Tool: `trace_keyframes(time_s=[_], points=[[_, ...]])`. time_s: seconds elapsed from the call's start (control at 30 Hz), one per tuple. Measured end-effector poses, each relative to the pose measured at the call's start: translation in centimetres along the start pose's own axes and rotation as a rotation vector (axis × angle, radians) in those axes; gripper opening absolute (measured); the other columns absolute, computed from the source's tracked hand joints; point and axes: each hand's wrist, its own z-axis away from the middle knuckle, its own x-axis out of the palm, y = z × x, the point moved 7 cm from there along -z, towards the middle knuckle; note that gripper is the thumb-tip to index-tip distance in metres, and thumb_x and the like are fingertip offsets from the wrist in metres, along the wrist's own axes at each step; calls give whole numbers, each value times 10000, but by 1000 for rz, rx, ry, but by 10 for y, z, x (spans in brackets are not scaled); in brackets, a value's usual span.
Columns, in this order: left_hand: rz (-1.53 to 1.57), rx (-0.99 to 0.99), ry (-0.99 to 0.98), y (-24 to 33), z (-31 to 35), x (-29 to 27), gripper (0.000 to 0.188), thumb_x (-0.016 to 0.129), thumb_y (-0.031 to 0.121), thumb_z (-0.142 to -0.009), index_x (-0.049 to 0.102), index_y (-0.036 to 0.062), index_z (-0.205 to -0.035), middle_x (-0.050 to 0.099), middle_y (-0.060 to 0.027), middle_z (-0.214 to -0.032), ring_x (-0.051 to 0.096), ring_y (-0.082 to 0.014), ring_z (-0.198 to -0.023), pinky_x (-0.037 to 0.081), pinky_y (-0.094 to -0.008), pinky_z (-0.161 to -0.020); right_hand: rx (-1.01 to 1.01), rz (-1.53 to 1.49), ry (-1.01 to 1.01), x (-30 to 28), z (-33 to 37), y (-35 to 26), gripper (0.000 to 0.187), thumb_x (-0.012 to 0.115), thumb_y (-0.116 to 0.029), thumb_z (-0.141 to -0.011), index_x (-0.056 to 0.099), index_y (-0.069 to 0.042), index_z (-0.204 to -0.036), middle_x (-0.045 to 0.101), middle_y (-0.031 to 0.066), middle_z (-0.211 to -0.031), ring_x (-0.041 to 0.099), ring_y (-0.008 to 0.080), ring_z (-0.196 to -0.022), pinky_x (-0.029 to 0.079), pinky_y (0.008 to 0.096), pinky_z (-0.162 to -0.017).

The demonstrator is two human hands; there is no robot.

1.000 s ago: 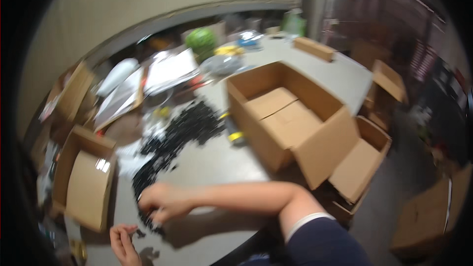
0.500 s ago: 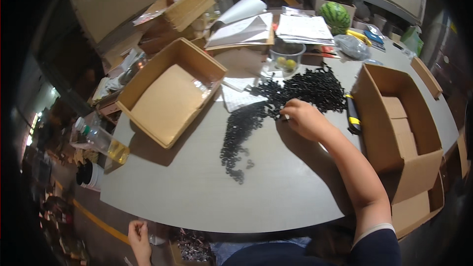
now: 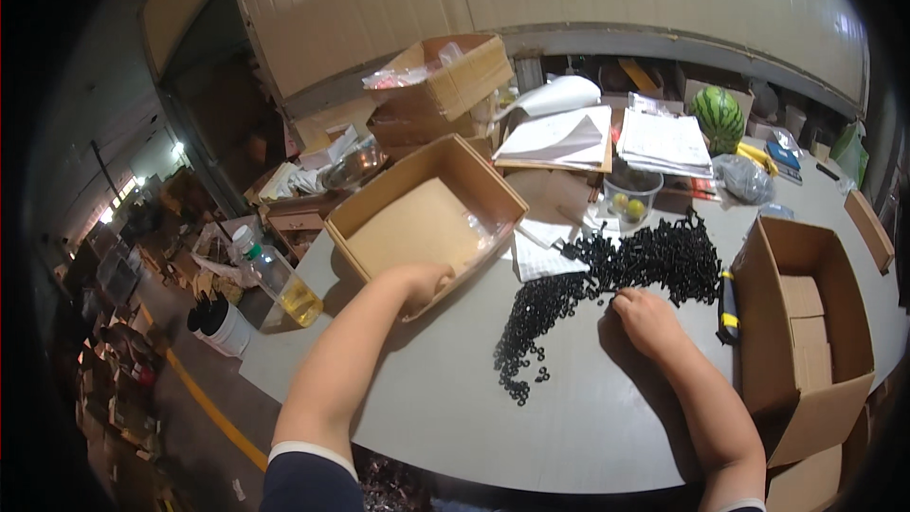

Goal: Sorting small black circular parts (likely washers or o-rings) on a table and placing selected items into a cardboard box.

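On a grey table (image 3: 455,417), the person's right hand (image 3: 646,318) rests palm down, fingers curled loosely, touching the near edge of a spread of small black rings (image 3: 616,275). At ten o'clock from it, the left hand (image 3: 422,283) grips the near rim of a shallow open cardboard box (image 3: 417,223). A taller carton (image 3: 806,322) stands at three o'clock; a watermelon (image 3: 716,118) sits farther back
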Motion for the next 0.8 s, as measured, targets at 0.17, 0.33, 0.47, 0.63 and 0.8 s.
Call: trace_keyframes(time_s=[0.17, 0.33, 0.47, 0.63, 0.8], points=[[-206, 64, 116, -28, -62, 15, 256, 544, 59, -814, 647, 88, -1047, 660, -144, -901, 619, -258, -820, 483, -359, -694, 14, -3, -31, 3, -2, 2, 63, 530, -87, -771, 577, -50, -790, 605, 94, -843, 611, 267, -824, 520, 366, -709], [58, -3, 300, -32, -55, -16, 130, 574, 113, -819, 669, 31, -851, 663, -160, -812, 634, -279, -782, 488, -374, -709, 45, 6, -40, 2, -3, 4, 63, 536, -89, -768, 587, -60, -792, 607, 86, -835, 612, 261, -818, 520, 367, -706], [193, 194, 530, -44, -38, -35, 224, 669, 219, -798, 652, -1, -762, 645, -168, -712, 633, -293, -699, 482, -398, -681, 46, 79, -24, -1, -8, 2, 74, 546, -101, -761, 611, -81, -790, 616, 66, -787, 610, 244, -807, 500, 365, -718], [140, -71, 544, -32, -11, -56, 429, 635, 346, -846, 597, -21, -626, 596, -194, -640, 586, -358, -632, 446, -447, -652, 64, 149, -47, -1, -3, 6, 85, 546, -118, -766, 626, -102, -792, 620, 47, -746, 610, 225, -798, 478, 361, -739], [177, 52, 777, -16, 1, -65, 494, 534, 384, -903, 575, -22, -625, 556, -233, -629, 542, -401, -642, 428, -466, -669, 32, 233, 11, -3, -3, 4, 67, 557, -137, -763, 620, -124, -743, 625, 21, -715, 610, 195, -784, 474, 330, -673]])
